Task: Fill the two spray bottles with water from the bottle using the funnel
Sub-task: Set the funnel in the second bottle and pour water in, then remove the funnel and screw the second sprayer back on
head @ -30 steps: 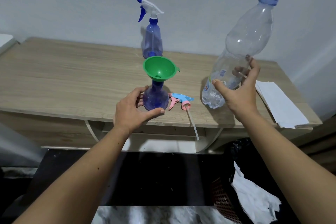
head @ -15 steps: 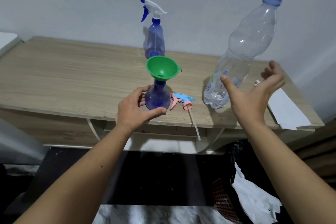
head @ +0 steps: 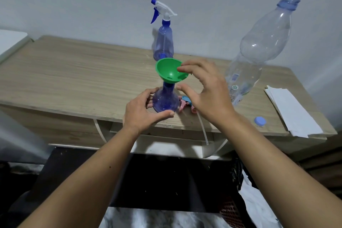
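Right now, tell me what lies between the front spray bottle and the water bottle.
In the head view, the detached pink-and-blue spray head, partly hidden under the right hand.

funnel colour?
Green; the funnel sits in the near spray bottle, clearest in the head view.

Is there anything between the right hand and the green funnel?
Nothing visible. The right hand is right beside the funnel, fingers reaching its rim, thumb below it. The funnel sits in the near spray bottle, which the left hand holds.
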The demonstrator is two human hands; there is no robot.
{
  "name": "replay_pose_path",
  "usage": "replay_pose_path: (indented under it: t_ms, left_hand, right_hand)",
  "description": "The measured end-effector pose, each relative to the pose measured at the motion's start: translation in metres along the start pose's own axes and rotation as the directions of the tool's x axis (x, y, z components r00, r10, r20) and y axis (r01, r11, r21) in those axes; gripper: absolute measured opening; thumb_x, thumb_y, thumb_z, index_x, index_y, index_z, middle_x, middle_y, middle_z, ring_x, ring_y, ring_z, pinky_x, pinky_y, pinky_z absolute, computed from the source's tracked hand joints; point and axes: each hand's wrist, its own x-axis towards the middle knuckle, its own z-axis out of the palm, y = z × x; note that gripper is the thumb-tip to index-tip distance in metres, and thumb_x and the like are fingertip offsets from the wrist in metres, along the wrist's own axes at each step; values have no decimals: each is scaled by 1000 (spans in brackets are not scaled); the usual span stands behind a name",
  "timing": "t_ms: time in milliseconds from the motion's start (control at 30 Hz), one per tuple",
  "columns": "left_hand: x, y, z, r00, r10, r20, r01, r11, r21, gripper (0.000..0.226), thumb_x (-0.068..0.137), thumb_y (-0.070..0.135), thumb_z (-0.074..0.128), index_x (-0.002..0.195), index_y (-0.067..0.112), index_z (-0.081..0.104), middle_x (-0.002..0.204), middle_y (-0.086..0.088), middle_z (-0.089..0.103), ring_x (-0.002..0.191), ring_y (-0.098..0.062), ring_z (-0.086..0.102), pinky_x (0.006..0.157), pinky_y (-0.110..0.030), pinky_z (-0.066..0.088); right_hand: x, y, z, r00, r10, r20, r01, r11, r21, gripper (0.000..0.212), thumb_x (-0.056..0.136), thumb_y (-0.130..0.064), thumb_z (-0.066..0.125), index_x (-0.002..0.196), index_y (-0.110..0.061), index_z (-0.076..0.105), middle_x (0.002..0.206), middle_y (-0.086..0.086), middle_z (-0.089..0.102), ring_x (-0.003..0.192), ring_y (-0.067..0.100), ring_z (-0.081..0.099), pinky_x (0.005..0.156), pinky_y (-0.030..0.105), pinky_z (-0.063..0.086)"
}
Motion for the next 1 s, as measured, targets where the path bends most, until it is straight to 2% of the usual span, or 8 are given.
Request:
replay_pose_path:
  t_ms: [133,333,467,533,667,900,1000]
  left_hand:
    - [1,1,-1,1000,10,6,-10,1000,21,103,50,73,98,139,34,65,116,16,77,102,5,74,95,-30,64]
    - [1,1,-1,1000,-2,7,2,999,49,98,50,73,99,135,39,64,115,17,76,102,7,72,96,-25,62]
    - [0,5,-1,1000,-14,14,14,999,42,94,51,63,103,135,42,64,111,23,73,100,19,66,89,-6,54]
    - [1,6,-1,1000,-19,12,18,999,39,94,51,61,103,135,43,64,111,25,71,99,21,65,85,-1,50]
    - [1,4,-1,1000,-28,0,28,999,37,96,49,63,103,135,43,65,113,24,74,100,13,69,93,-14,57]
    - [3,2,0,1000,-29,10,28,999,47,101,49,67,102,139,42,63,118,19,75,104,7,71,98,-28,62]
    - [4,-1,0,1000,-25,8,25,999,39,101,48,69,100,138,40,64,117,19,75,104,6,72,98,-30,62]
  right_hand:
    - [4,4,8,999,-12,39,14,999,-42,17,88,-21,82,104,-18,81,106,-5,75,106,26,62,94,20,38]
    - [15,6,-1,998,-21,-54,20,1000,-24,11,88,-21,82,98,-16,81,96,-3,76,95,20,66,89,25,47]
    - [27,12,-13,984,86,-157,-77,995,60,8,91,-16,80,98,-13,80,93,-2,74,85,15,66,81,33,56]
    - [29,18,-15,965,174,-197,-154,982,113,7,91,-14,79,98,-13,80,93,-2,73,84,14,70,81,32,59]
    - [24,32,-3,917,318,-242,-291,946,140,6,92,-13,78,98,-13,77,92,-5,69,82,12,70,80,23,59]
    - [3,62,42,827,518,-220,-519,853,60,7,92,-20,77,94,-16,72,87,1,72,79,18,67,77,39,58]
    - [-3,71,54,785,590,-188,-592,804,51,7,93,-20,77,94,-17,71,85,1,71,78,19,67,78,39,58]
